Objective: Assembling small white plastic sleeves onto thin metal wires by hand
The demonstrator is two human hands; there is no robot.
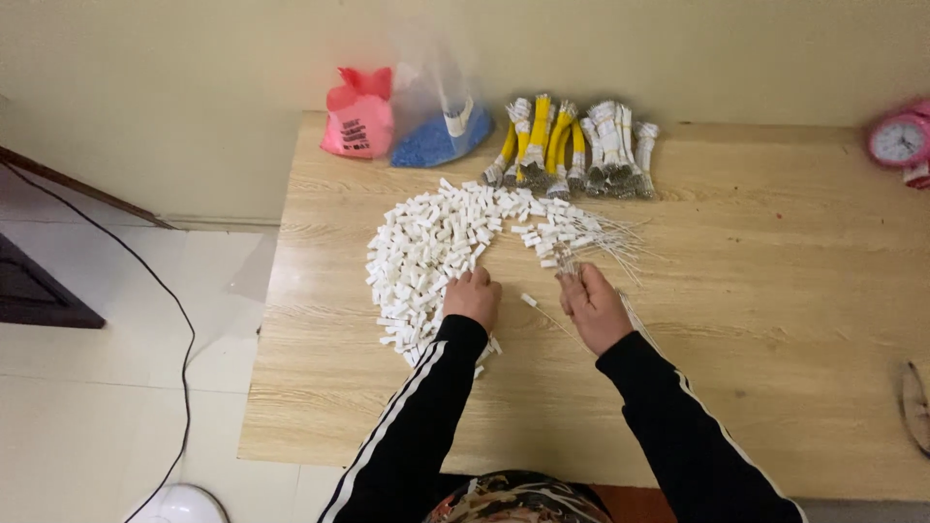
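Observation:
A big heap of small white plastic connector pieces (436,247) curves across the wooden table (756,320). My left hand (473,296) rests with fingers curled at the heap's lower right edge, touching the pieces. My right hand (591,305) grips a small bunch of thin white wires (572,266) with white ends, fingers closed around them. More loose wires (610,240) fan out just beyond that hand. One single wired piece (531,302) lies between the two hands.
Bundles of yellow and white wires (572,145) lie at the table's back. A pink bag (358,114) and a clear bag of blue bits (438,131) stand beside them. A pink clock (901,140) sits far right. A black cable (145,281) crosses the floor.

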